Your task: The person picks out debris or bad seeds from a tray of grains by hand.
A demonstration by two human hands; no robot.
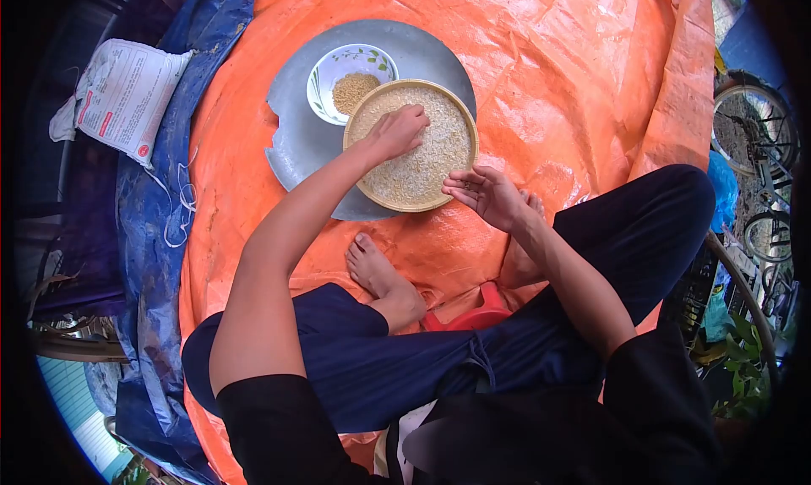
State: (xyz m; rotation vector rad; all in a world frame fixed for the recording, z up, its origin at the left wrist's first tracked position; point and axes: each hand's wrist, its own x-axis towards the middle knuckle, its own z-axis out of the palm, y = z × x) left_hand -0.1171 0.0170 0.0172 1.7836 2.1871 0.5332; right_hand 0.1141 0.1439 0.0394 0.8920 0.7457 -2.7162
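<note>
A round, tan-rimmed shallow tray (422, 83) holds a layer of pale rice-like grains (422, 172). My left hand (399, 132) reaches down into it, fingers curled together at the surface of the grains; what they pinch is hidden. Just beyond the tray's near right rim, my right hand (486, 196) is cupped with the palm partly turned up, and a few small dark grains show in it. A white bowl (374, 59) with green leaf patterns stands beside the tray, holding a heap of golden-brown grains (353, 91).
Under the bowl and tray lies a grey metal disc (291, 147) with a chipped edge. An orange tarp (541, 71) covers the ground, bordered by a blue tarp (148, 333). A white printed sack (131, 96) lies at left. A red plastic object (481, 316) is between my legs; bicycles (752, 122) stand at right.
</note>
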